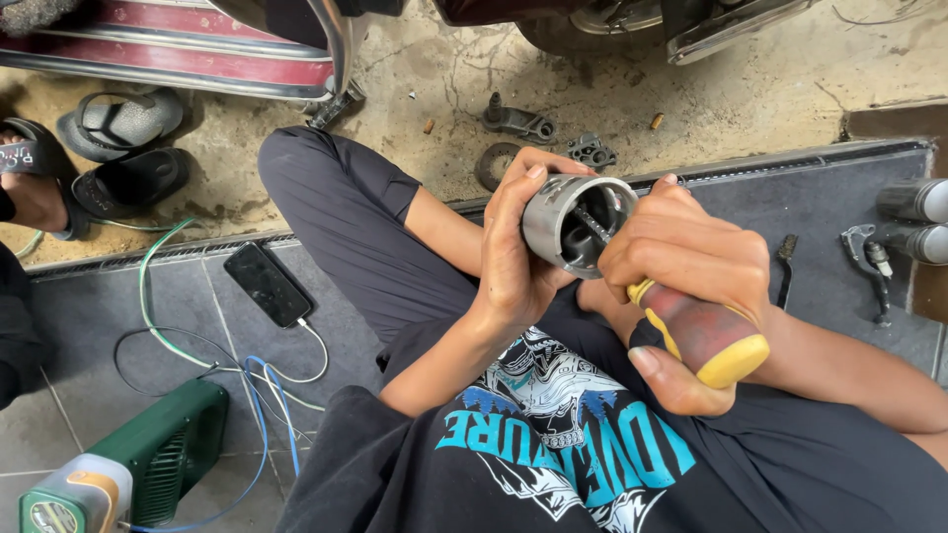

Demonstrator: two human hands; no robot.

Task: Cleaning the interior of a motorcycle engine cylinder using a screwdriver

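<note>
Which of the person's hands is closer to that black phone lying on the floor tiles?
Left. The left hand, wrapped around the metal piston, is on the side of the black phone. The right hand, gripping the red-and-yellow screwdriver, is farther off, beyond the piston.

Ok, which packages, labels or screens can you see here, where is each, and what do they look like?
Phone: flat on the grey tiles left of the person's knee, black rectangle, dark screen, white cable plugged in.
Oil bottle: bottom left corner, lying on its side, green body, pale cap end, round label.
Printed shirt: black, with a teal and white graphic.
</note>
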